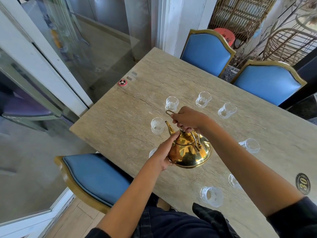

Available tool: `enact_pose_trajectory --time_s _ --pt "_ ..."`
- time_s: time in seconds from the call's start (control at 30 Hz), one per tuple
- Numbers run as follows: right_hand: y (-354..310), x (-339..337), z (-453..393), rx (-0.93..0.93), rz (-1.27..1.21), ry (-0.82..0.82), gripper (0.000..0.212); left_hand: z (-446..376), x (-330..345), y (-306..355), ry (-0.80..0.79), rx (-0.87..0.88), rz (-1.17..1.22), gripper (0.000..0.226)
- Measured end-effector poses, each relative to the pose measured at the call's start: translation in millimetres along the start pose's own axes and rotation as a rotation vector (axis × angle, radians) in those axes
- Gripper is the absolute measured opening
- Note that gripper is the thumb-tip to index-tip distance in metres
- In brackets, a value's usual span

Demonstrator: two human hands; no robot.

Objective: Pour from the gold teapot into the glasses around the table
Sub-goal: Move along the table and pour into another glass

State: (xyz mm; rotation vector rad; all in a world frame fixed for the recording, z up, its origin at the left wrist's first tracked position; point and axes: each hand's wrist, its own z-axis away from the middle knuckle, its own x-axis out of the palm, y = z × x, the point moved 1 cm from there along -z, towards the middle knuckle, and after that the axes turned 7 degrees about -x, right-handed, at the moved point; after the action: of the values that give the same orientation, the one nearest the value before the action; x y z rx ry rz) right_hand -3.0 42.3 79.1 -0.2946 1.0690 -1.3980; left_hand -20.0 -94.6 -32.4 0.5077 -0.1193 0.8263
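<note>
1. Head view: the polished gold metal teapot [189, 150], dome-shaped, is held tipped above the pale stone-look worktop [120, 121], its spout aimed far-left at a clear cut-glass tumbler [157, 125] just beside the tip.
2. Risk: the spout tip looks just short of that rim, so a stream could land on the worktop.
3. Risk: the lid could slip if the left hand [165, 152] lets go.
4. The right hand [187, 118] has its fingers clamped around the wire handle above the lid; the left hand's fingers lie straight against the pot's left flank, index tip near the lid.
5. Other tumblers ring the pot, well apart.
</note>
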Motion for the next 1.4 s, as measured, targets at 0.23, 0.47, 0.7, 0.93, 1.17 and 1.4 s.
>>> enact_pose_trajectory --time_s 0.23,0.47,0.7,0.93,1.17,1.4 --pt "-0.9 0.2 0.5 0.002 0.006 -0.003 0.032 1.5 -1.5 0.6 0.003 -0.002 0.0 0.063" --pt "-0.9 1.0 2.8 0.004 0.006 -0.007 0.032 1.8 -2.0 -0.4 0.004 -0.008 -0.01 0.066" --pt "-1.5 1.0 4.0 0.009 -0.008 -0.005 0.033 7.5 -0.3 0.3 -0.008 -0.006 -0.006 0.056" --pt "-1.4 1.4 3.2 0.007 -0.013 -0.002 0.033 6.8 -0.9 0.2 -0.005 0.002 -0.006 0.058" --pt "-0.7 1.2 2.5 0.007 -0.013 -0.005 0.032 8.3 -0.9 -0.1 -0.014 -0.002 -0.007 0.058" --pt "-0.7 0.8 2.8 -0.001 -0.008 -0.002 0.031 5.8 -1.2 -0.2 -0.016 -0.001 -0.006 0.057"
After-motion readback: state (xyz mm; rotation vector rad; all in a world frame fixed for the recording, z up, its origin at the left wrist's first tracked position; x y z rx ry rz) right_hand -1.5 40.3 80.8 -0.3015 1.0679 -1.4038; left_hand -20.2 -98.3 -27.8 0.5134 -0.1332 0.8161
